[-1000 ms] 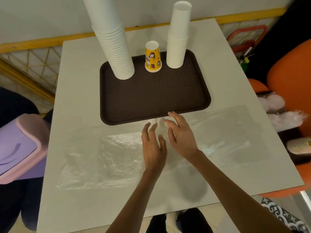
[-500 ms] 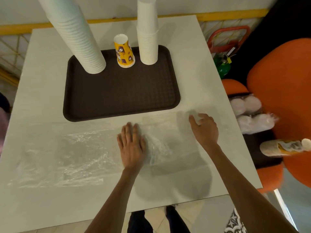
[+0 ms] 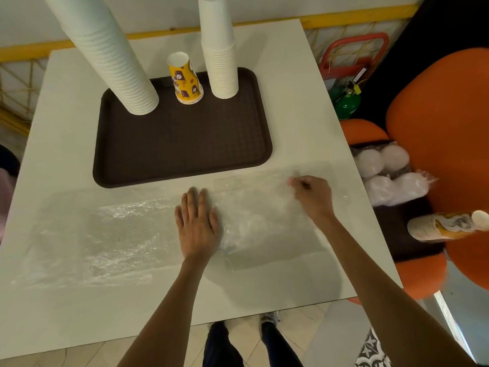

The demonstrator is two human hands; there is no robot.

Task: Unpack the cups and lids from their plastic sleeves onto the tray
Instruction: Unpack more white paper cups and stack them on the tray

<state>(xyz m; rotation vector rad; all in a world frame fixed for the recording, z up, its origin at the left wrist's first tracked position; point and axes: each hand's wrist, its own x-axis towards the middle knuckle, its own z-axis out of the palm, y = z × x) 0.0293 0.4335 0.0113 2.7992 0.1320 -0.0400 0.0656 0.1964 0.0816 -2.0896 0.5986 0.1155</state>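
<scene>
Hands part over the empty sleeve, spreading it flat in front of the tray

A second ago both hands sat together at the middle; now the left hand [image 3: 197, 223] lies flat with straight fingers, pressing the empty sleeve [image 3: 119, 234] to the table [image 3: 291, 88], while the right hand [image 3: 313, 196] has slid out to the right, fingers curled, seemingly pinching the film; I judge this sleeve is finished with, its cups already out; the tall white stack [image 3: 111, 56], yellow cups [image 3: 185, 78] and shorter white stack [image 3: 219, 54] stand on the tray [image 3: 185, 154], while wrapped lids [image 3: 391, 176] and a wrapped cup roll [image 3: 447, 225] wait on the orange chair [image 3: 449, 115]; both white stacks are cut off at the top; the clear film's edges, and whether it is one sleeve or two, are hard to make out
</scene>
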